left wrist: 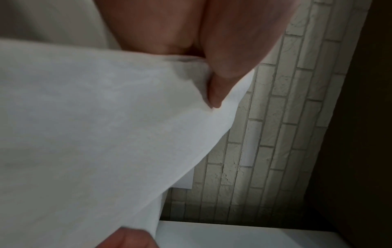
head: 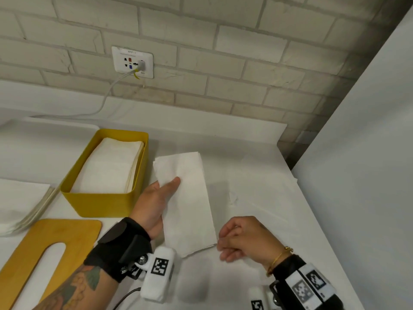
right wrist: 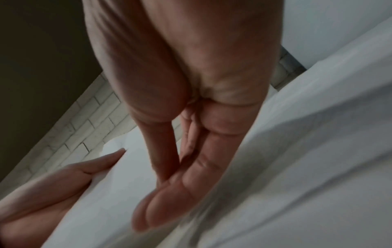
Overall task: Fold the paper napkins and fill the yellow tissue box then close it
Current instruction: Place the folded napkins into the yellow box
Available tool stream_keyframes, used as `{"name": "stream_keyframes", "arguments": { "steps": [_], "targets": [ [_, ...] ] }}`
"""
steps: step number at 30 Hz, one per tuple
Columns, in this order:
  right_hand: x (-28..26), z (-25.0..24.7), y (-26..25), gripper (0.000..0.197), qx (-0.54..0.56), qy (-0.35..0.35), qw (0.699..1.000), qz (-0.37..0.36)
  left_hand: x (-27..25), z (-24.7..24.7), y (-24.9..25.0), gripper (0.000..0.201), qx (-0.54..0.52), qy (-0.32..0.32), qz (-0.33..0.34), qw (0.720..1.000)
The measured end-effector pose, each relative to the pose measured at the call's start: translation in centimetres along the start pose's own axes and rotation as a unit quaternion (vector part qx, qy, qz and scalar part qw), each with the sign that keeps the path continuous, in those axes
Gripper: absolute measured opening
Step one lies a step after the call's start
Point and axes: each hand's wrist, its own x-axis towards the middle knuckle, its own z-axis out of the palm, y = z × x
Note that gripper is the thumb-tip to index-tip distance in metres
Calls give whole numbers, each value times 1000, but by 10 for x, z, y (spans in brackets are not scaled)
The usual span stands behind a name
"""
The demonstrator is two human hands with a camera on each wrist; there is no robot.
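A folded white napkin (head: 190, 209) is held a little above the white counter by my left hand (head: 165, 189), thumb on top and fingers hidden beneath; up close the thumb (left wrist: 222, 75) presses into the napkin (left wrist: 95, 134). My right hand (head: 223, 242) hovers at the napkin's near right corner, fingers loosely curled and holding nothing. In the right wrist view its fingers (right wrist: 180, 176) lie nearly straight beside the paper (right wrist: 118, 176). The yellow tissue box (head: 98, 202) stands open to the left, with folded napkins (head: 111, 166) stacked inside.
The box's wooden lid (head: 29, 249) with a slot lies at the front left. A stack of unfolded napkins (head: 20, 202) sits at the far left. More flat napkins (head: 257, 186) lie under my hands. A brick wall with a socket (head: 133, 61) is behind; a white panel (head: 357, 153) stands on the right.
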Motion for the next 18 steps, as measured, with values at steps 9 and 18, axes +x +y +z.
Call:
{"name": "stream_keyframes", "arguments": {
  "steps": [9,18],
  "targets": [
    [31,-90,-16,12,-292,242,923,-72,-7,1,-7,23,5,-7,-6,1000],
    [46,-118,12,27,-492,179,851,45,-9,-4,-5,20,-4,3,2,1000]
  ]
}}
